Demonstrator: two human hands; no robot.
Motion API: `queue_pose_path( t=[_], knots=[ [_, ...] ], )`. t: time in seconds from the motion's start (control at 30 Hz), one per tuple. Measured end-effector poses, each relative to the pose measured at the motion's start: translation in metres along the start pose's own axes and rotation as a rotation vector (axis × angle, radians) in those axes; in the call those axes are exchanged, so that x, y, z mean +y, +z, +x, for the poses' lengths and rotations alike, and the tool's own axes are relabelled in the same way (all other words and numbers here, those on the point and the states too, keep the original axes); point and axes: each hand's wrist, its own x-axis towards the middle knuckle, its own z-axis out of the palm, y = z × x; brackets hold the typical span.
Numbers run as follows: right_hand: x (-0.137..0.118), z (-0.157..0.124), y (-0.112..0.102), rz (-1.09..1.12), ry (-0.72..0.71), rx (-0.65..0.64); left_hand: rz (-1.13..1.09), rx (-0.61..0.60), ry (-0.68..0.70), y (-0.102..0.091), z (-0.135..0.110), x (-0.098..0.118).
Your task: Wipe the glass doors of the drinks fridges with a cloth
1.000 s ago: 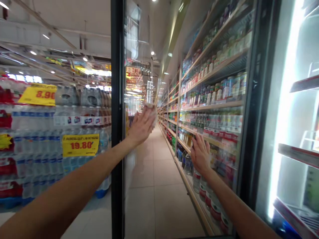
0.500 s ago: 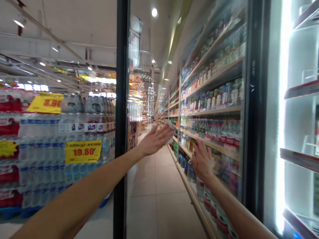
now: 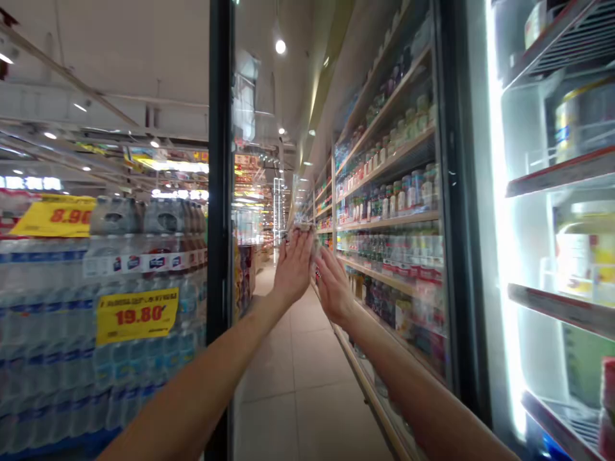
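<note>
A glass cooler door (image 3: 220, 166) with a dark frame stands in front of me, swung out from the cabinet. My left hand (image 3: 294, 266) presses a crumpled pale cloth (image 3: 303, 226) against the glass, its fingers straight and pointing up. The cloth peeks out above the fingertips and between the two hands. Close beside it, my right hand (image 3: 333, 285) has its fingers extended toward the cloth's right edge. Whether those fingertips touch the cloth is hard to make out.
To the right, a lit cooler (image 3: 560, 301) has wire shelves holding some goods. Drink shelves (image 3: 389, 221) show through the glass along a tiled aisle (image 3: 269, 410). Stacked bottle packs (image 3: 52, 314) with yellow price signs (image 3: 137, 315) stand left.
My right hand has moved left and up until it is beside my left hand. The left hand has turned upright with the cloth. The view has shifted to the right.
</note>
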Motion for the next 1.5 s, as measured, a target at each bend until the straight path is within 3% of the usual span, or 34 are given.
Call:
queue_pose_path(
  t=[0.13,0.23,0.33,0.43,0.6,0.67,0.77,0.87,0.93,1.03,1.1,1.17,1.23,1.37,1.43,1.5],
  knots=[
    [-0.021,0.060,0.017,-0.036,0.051,-0.136,-0.071,-0.003,0.041,-0.011,-0.003,-0.026],
    [-0.027,0.080,0.024,-0.110,0.040,-0.150,-0.100,0.015,0.031,-0.024,-0.008,-0.060],
    [-0.019,0.088,0.026,-0.208,-0.018,-0.117,-0.081,0.069,-0.110,-0.028,-0.012,-0.077],
    [0.019,0.082,0.008,-0.308,0.003,-0.019,-0.040,0.084,-0.193,-0.025,-0.012,-0.074],
    [0.121,0.045,-0.058,-0.377,0.339,0.256,0.005,0.076,-0.226,-0.018,-0.009,-0.056],
    [0.136,0.036,-0.064,-0.386,0.417,0.324,0.025,0.093,-0.250,-0.015,-0.008,-0.051],
    [0.107,0.036,-0.040,-0.378,0.334,0.251,0.039,0.106,-0.274,-0.011,-0.009,-0.046],
    [0.067,0.046,-0.011,-0.350,0.053,-0.002,0.029,0.109,-0.262,-0.010,-0.013,-0.045],
    [0.068,0.049,-0.014,-0.344,-0.039,-0.124,0.010,0.103,-0.257,-0.010,-0.016,-0.043],
    [0.116,0.036,-0.051,-0.381,0.159,-0.078,-0.008,0.093,-0.267,-0.011,-0.020,-0.037],
    [0.153,0.022,-0.077,-0.432,0.490,0.050,-0.009,0.086,-0.280,-0.009,-0.022,-0.029],
    [0.170,0.012,-0.087,-0.457,0.636,0.128,-0.006,0.073,-0.295,-0.005,-0.024,-0.018],
    [0.157,0.008,-0.078,-0.456,0.554,0.114,-0.004,0.053,-0.285,0.000,-0.029,-0.006],
    [0.100,0.015,-0.036,-0.404,0.142,-0.086,0.008,0.045,-0.214,0.009,-0.042,0.015],
    [0.093,0.013,-0.033,-0.383,-0.030,-0.187,0.019,0.051,-0.211,0.012,-0.047,0.021],
    [0.109,0.006,-0.047,-0.401,0.062,-0.171,0.027,0.048,-0.223,0.013,-0.049,0.024]
  ],
)
